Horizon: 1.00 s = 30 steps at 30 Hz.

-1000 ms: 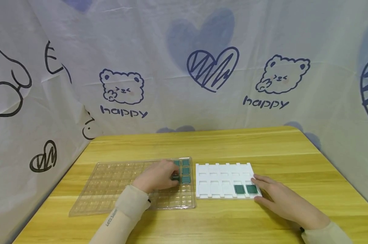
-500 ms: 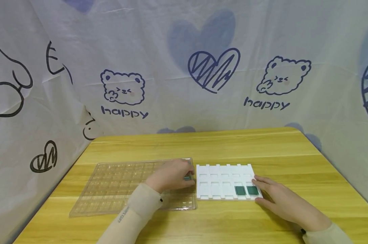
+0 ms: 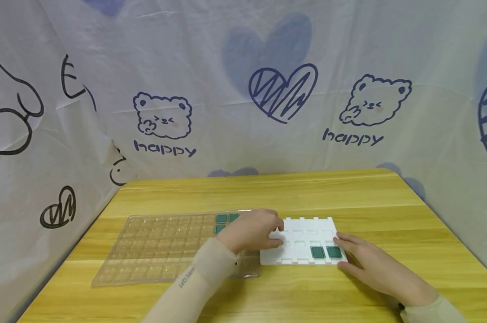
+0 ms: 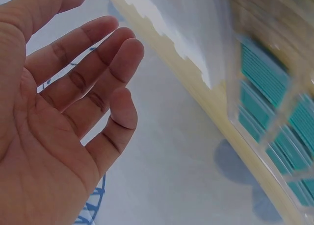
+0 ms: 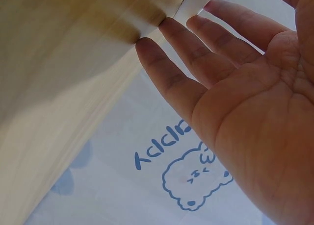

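My left hand (image 3: 253,231) reaches over the left end of a white slotted tray (image 3: 304,235). Its fingers are loosely bent and apart, and nothing shows between them in the left wrist view. Two flat green square chips, a nearer one (image 3: 318,252) and a corner one (image 3: 334,252), lie in the white tray's front right slots. My right hand (image 3: 366,262) rests at that tray's right edge, fingertips touching it and fingers extended. More green square chips (image 4: 265,70) sit in a clear plastic tray (image 3: 163,246), partly hidden by my left hand and forearm.
Both trays lie side by side on a yellow wooden table (image 3: 300,291). A white cloth (image 3: 227,152) printed with hearts and bears hangs behind and at the sides.
My left hand has moved right, from the clear tray's right columns to the white tray's left end. A dark green chip showed at its fingers earlier. The right hand stays at its edge.
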### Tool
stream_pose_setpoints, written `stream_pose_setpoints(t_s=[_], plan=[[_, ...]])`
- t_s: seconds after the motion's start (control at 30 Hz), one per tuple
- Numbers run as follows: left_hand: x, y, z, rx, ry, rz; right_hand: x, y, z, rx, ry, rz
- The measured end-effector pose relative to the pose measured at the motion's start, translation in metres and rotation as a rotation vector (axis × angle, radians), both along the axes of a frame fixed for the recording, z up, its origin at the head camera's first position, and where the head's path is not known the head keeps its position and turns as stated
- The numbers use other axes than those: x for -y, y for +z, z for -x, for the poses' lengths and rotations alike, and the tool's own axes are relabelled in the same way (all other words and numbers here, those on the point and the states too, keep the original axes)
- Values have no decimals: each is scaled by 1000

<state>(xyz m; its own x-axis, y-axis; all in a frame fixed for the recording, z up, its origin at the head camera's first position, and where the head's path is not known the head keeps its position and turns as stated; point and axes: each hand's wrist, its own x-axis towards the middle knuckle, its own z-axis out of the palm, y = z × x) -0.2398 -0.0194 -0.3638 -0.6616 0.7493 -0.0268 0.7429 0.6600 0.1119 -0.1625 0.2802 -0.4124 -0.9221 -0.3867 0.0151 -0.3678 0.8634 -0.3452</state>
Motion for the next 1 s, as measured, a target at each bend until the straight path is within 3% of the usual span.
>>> stream_pose_setpoints(t_s=[0.17, 0.37, 0.53, 0.7, 1.0], plan=[[-14, -2, -1, -20, -34, 18, 0, 1, 1, 21, -12, 9], [-32, -4, -4, -44, -86, 45, -2, 0, 1, -9, 5, 13], [-45, -7, -8, -43, -92, 65, -2, -1, 0, -37, 26, 14], [-52, -13, -12, -63, -92, 94, -2, -1, 0, -71, 39, 19], [-59, -21, -15, -117, -123, 105, -4, -1, 1, -51, 34, 20]])
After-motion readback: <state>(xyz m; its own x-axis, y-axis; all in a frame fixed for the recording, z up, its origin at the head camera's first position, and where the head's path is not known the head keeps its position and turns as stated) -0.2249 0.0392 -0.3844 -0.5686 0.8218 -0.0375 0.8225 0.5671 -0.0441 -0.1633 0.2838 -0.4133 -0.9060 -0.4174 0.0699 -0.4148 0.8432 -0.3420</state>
